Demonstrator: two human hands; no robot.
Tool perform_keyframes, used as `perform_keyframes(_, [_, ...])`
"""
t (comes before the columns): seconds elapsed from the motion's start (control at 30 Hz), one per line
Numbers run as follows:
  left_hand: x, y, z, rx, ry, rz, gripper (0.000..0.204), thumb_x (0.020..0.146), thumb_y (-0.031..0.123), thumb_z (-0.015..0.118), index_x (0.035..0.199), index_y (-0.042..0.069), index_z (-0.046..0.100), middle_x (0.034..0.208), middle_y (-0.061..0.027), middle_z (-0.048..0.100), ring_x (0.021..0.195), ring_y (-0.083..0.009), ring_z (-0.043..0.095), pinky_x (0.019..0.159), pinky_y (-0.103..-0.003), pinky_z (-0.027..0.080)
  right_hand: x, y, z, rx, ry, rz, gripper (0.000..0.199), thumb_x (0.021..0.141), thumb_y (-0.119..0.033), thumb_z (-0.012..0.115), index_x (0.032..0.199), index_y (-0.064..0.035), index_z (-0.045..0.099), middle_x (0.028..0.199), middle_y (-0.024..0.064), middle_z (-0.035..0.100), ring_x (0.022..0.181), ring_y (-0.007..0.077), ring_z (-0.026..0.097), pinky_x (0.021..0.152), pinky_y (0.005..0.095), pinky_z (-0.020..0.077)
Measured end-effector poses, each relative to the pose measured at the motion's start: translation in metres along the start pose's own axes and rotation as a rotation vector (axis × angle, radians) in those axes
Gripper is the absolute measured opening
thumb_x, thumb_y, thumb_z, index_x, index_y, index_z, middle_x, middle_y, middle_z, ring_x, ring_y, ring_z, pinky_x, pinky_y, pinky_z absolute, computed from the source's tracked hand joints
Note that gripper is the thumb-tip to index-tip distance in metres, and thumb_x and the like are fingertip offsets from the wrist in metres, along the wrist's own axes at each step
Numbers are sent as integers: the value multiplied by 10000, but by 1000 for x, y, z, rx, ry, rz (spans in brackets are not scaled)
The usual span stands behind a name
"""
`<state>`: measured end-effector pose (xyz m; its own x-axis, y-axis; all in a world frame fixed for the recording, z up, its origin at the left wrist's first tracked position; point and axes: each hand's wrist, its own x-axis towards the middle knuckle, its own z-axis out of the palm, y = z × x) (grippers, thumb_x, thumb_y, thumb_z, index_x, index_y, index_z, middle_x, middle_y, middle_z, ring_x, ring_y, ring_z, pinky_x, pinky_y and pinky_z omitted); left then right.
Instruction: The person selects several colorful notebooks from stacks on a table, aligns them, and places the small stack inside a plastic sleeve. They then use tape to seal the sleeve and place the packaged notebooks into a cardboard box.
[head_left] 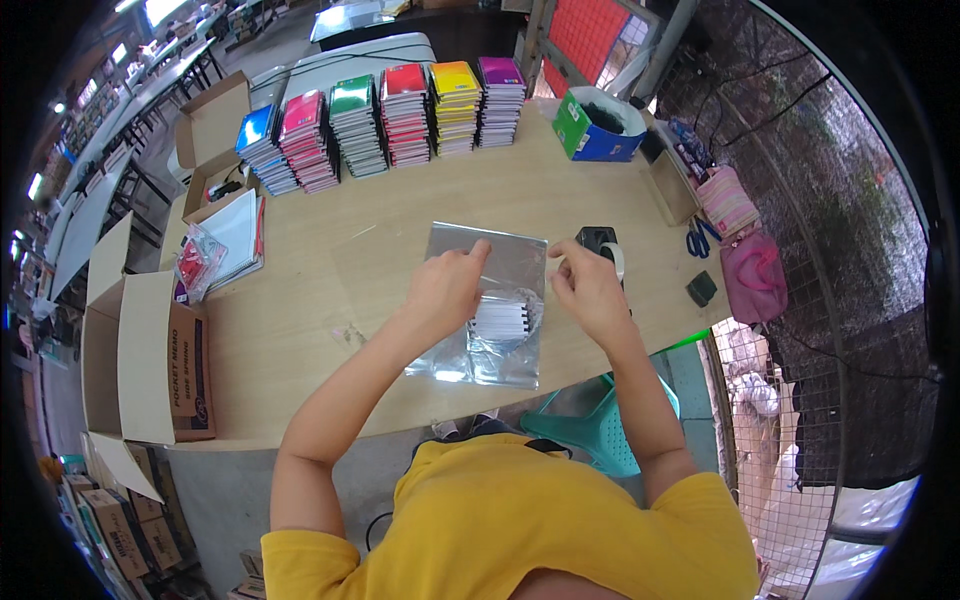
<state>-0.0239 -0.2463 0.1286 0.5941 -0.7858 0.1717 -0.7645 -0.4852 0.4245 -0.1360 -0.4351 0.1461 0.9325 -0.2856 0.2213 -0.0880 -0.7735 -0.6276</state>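
A clear plastic bag (490,370) lies on the table in front of me, with a small stack of white-paged notebooks (498,320) with black binding inside its lower part. My left hand (448,285) is closed over the bag's left side, its fingertips on the plastic near the top. Just off the bag's right edge, my right hand (592,290) is raised with its fingers curled into a pinch; whatever they hold is too small to make out. A black tape dispenser (596,238) stands right behind that hand, partly hidden by it.
Several piles of coloured notebooks (405,120) line the table's back. Open cardboard boxes (150,350) stand at the left, near papers (238,240). To the right are a blue-green box (598,130), scissors (700,238) and a pink pouch (755,278). A teal stool (590,425) is below the front edge.
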Motion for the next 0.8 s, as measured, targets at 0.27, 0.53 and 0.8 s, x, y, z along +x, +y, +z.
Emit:
perform_keyframes(0.27, [-16,-12,-1,-605,271,-239,606,727,1,691,1279,2,439,984,-158,615,868,-309,646,776,-403,544,-32,25,19,-42,61,-311,157,744,-164,741,864,-76,690,1027,84,610,1056,270,549,902,444,444])
perform_keyframes(0.53, [-99,0,163,-882,579,-301,837,670,34,797,1345,100,306,1356,-137,292,1258,-265,386,992,-402,447,-55,-1,65,-99,154,-444,135,707,-49,754,814,-89,681,948,83,606,943,256,547,836,389,453])
perform_keyframes(0.8, [-95,-1,147,-340,442,-71,811,651,198,879,1306,52,424,1348,-189,313,1229,-391,362,1000,-484,377,-28,14,19,42,37,-166,233,716,-157,796,897,-63,683,960,83,601,908,273,566,799,361,452])
